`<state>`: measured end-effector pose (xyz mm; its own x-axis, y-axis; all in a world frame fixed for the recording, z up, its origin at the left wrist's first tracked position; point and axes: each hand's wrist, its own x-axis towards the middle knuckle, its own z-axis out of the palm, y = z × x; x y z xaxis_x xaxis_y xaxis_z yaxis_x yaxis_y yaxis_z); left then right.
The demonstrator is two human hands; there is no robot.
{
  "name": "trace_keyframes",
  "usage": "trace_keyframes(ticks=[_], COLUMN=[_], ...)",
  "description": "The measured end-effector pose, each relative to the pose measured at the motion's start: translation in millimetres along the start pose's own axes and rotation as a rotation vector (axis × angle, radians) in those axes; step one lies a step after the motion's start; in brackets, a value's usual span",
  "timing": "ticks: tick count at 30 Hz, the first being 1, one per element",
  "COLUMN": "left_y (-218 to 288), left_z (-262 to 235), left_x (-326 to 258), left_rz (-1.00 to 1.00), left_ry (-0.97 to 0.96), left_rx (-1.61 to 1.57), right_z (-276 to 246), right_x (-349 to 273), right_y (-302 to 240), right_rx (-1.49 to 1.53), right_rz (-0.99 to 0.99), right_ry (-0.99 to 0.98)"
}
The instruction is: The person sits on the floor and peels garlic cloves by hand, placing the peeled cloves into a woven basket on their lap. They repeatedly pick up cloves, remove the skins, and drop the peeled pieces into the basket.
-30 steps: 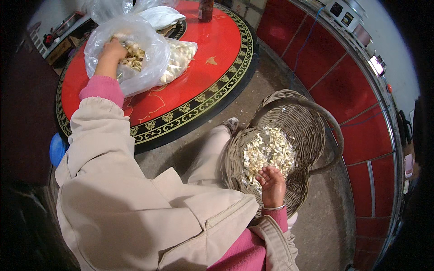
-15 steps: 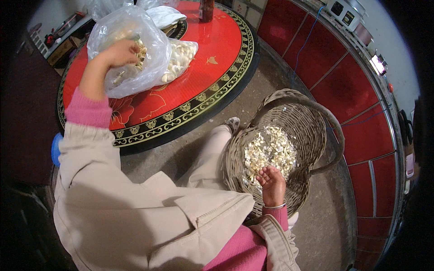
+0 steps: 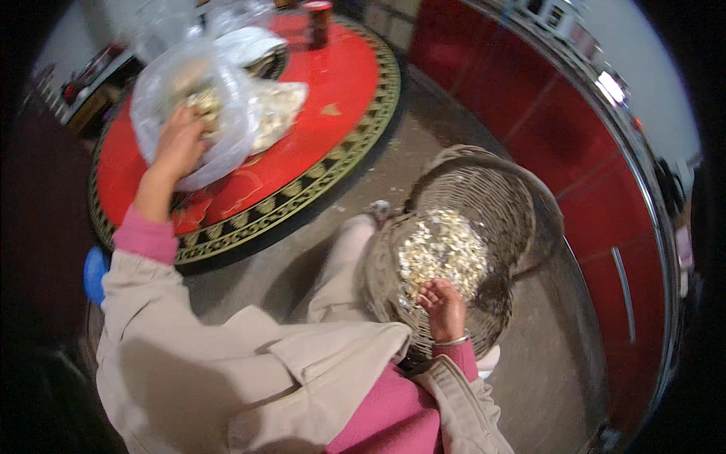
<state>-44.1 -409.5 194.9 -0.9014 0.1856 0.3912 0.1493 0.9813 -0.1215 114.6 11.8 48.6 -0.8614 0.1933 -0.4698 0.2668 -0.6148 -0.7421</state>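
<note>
My left hand (image 3: pixel 181 142) reaches into a clear plastic bag (image 3: pixel 233 132) on the round red table (image 3: pixel 340 79). Its fingers touch small pale pieces (image 3: pixel 206 104) inside; blur and the bag hide whether they grip any. Beside this bag lies a smaller clear bag (image 3: pixel 278 110) filled with whitish pieces. Over the near part of a brown wicker basket (image 3: pixel 495 197), my right hand (image 3: pixel 445 309) is held palm up with its fingers curled together; what they hold, if anything, cannot be made out. Many small cream-white pieces (image 3: pixel 446 250), possibly garlic cloves, lie in the basket.
A dark jar with a red lid (image 3: pixel 318 26) stands at the table's far side, near a white cloth-like bundle (image 3: pixel 249 45). Red cabinets (image 3: pixel 567 159) run along the right. A blue object (image 3: pixel 95 274) shows by my left sleeve. The basket's handle (image 3: pixel 550 204) arches on its right.
My left hand has gone from above the bag's opening to nearer its front edge, fingers now at the pieces inside. My right hand stays over the basket. The whole view has shifted slightly.
</note>
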Motion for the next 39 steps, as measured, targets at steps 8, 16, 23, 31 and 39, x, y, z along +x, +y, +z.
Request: trace_keyframes(ticks=[8, 16, 23, 31, 39], left_y=[-42, -63, 4, 30, 90], left_z=[-6, 25, -38, -2, -80], left_x=[78, 75, 7, -20, 2], left_rz=[-0.113, -0.277, 0.022, 0.004, 0.221], left_ry=[0.071, -0.143, 0.148, 0.029, 0.331], left_rx=[-0.101, -0.278, -0.391, -0.077, -0.304], right_z=[-5, -9, -10, -14, -39], right_x=[2, -2, 5, -2, 6], right_y=[3, -1, 7, 0, -17], right_rx=[0.001, 0.053, 0.068, 0.094, 0.086], right_rz=[0.011, 0.045, 0.065, 0.028, -0.105], right_ry=[-0.032, 0.012, -0.02, 0.005, 0.074])
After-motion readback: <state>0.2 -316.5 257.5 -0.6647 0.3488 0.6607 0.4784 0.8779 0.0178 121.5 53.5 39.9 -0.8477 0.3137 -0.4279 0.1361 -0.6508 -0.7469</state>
